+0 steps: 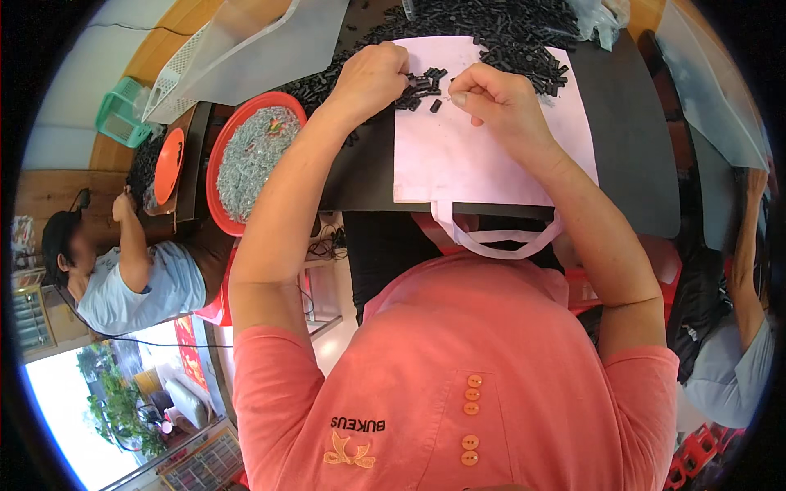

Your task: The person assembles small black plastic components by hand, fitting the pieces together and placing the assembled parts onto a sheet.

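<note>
Small black cylindrical pieces lie in a loose group on a pale pink cloth bag, which is spread flat on the dark table. My left hand rests at the bag's left edge beside these pieces, fingers curled down; what they hold, if anything, is hidden. To the right of the group, my right hand is pinched, thumb against forefinger. Something thin and tiny seems to be at its fingertips, too small to name. One single black piece lies just left of that pinch.
A large heap of black pieces covers the far table. At the left stands a red basin of small clear pieces. Translucent plastic bins flank the table. Co-workers sit at left and right. The bag's handle hangs over the near edge.
</note>
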Demonstrator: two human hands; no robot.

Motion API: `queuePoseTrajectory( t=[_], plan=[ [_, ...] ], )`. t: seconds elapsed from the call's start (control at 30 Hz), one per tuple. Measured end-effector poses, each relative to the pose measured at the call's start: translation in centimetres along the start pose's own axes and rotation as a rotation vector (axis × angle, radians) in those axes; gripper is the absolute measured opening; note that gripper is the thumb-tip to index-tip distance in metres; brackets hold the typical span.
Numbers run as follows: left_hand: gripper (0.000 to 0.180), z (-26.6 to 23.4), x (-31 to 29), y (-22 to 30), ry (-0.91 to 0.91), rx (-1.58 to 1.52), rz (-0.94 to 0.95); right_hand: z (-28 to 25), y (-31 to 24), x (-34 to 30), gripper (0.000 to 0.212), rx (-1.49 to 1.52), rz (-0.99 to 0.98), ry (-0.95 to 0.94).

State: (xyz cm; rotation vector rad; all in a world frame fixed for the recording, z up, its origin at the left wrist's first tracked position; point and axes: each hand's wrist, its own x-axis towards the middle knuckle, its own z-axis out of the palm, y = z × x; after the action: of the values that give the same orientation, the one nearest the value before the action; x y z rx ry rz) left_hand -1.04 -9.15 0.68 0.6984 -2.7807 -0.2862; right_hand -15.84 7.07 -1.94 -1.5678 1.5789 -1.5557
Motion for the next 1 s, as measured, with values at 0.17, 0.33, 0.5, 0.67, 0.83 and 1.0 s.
queuePoseTrajectory(
  t=[0.17, 0.33, 0.5, 0.67, 0.83, 1.0],
  plan=[
    [0.016, 0.7, -0.8, -0.2, 0.139, -0.022, 0.017, 0.1, 0.0, 0.1, 0.009, -0.019, -0.016, 0.025],
    [0.017, 1.1, -0.7, 0.1, 0.16, 0.0, 0.058, 0.0, -0.3, 0.0, 0.009, -0.02, -0.022, 0.032],
    [0.018, 1.1, -0.8, 0.4, 0.172, 0.017, 0.0, -0.2, -0.1, 0.0, 0.007, 0.0, -0.04, 0.077],
    [0.015, -0.3, -2.0, 1.7, 0.347, 0.004, 0.099, -0.5, -0.4, 0.2, 0.007, 0.066, -0.024, 0.129],
    [0.021, -9.4, -6.4, 11.6, 0.155, -0.997, 0.219, -1.0, -0.3, 0.1, 0.008, 0.039, -0.112, 0.167],
    [0.02, -10.4, -7.8, 14.1, 0.08, -1.325, 0.576, -1.0, -0.3, 0.2, 0.008, 0.09, 0.06, 0.148]
  ],
)
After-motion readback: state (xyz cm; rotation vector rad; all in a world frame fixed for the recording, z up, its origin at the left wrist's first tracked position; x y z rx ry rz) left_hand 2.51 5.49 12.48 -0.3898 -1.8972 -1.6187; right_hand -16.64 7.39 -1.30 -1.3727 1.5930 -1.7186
